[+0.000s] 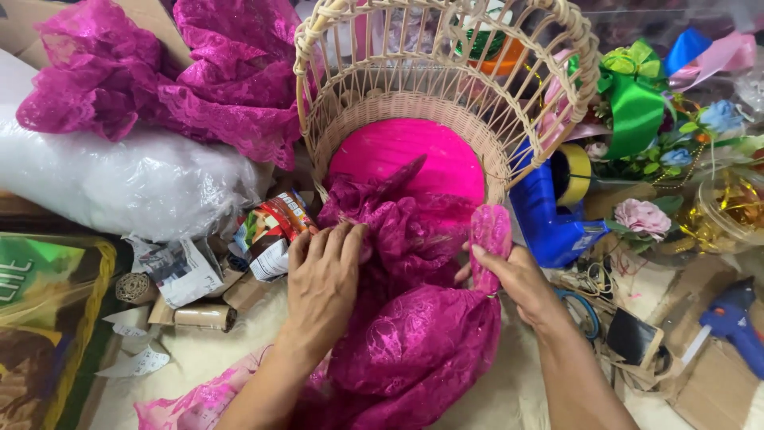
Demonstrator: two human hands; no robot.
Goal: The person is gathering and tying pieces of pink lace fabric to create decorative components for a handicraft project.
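A cream wicker basket lies tipped toward me, with a bright pink round pad inside it. Magenta lace fabric spills from the basket's mouth down toward me. My left hand lies flat on the fabric's left side, fingers spread and pressing its edge. My right hand pinches a gathered, twisted bunch of the same lace at the basket's lower right rim.
More magenta lace is heaped at upper left over a clear plastic bag. A blue hot-glue gun and yellow tape roll sit right of the basket. Green ribbon, fabric flowers, another glue gun, paper scraps lie around.
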